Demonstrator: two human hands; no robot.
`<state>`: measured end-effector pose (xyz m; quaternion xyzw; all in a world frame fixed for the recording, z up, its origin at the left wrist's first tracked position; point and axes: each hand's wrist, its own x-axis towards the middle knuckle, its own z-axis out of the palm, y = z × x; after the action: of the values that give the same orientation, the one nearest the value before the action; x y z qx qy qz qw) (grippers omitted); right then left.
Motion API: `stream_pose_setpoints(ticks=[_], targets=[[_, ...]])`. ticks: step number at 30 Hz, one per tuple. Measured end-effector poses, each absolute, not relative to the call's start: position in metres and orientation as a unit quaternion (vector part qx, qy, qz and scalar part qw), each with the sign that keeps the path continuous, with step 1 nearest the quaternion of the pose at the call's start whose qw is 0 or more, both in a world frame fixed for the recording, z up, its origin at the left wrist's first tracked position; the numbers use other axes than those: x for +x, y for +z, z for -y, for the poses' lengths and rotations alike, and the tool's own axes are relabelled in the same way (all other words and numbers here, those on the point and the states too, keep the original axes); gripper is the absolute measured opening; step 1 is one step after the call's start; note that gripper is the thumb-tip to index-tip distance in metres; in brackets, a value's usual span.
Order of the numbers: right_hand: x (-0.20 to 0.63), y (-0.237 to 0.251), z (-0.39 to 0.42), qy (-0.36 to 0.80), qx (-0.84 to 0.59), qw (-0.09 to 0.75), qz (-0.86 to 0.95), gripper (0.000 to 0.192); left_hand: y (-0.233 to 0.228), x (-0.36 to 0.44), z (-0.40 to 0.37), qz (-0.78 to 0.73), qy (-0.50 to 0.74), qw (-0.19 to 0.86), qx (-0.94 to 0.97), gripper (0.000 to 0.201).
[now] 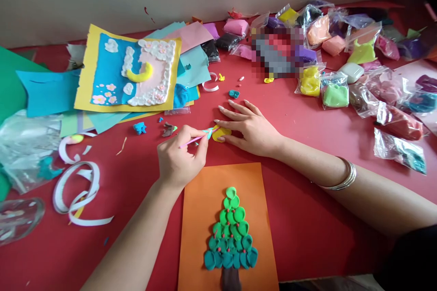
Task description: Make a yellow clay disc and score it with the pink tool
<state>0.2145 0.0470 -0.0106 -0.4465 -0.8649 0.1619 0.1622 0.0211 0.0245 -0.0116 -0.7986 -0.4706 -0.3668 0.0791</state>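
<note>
The left hand (180, 157) grips a thin pink plastic tool (196, 140) against the small flat yellow clay piece (220, 134) on the red table (307, 182), pinned by the flat, open right hand (249, 127); too much pressure could tear it.

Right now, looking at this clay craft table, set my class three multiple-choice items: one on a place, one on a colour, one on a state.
1. Where does the clay tree lie?
A. on the orange card
B. on the blue collage
C. in a bag

2. What colour is the flat clay piece under the fingers?
A. red
B. yellow
C. black

3. How does the left hand stand?
A. flat and empty
B. closed round a pink tool
C. off the table, out of view

Answers:
1 A, the tree sits on the orange card near the table's front edge.
2 B, the piece pinned by the right hand is yellow.
3 B, the fingers grip the thin tool, its tip at the clay.
</note>
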Motion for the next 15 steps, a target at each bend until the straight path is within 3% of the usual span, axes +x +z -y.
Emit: stream_pose_setpoints(ticks=[15], targets=[[0.2149,-0.0109,-0.0473,0.161,-0.441,0.171,0.866,0.04,-0.0083,0.0218,-0.0243,0.465,-0.366,0.054,-0.804,0.009]])
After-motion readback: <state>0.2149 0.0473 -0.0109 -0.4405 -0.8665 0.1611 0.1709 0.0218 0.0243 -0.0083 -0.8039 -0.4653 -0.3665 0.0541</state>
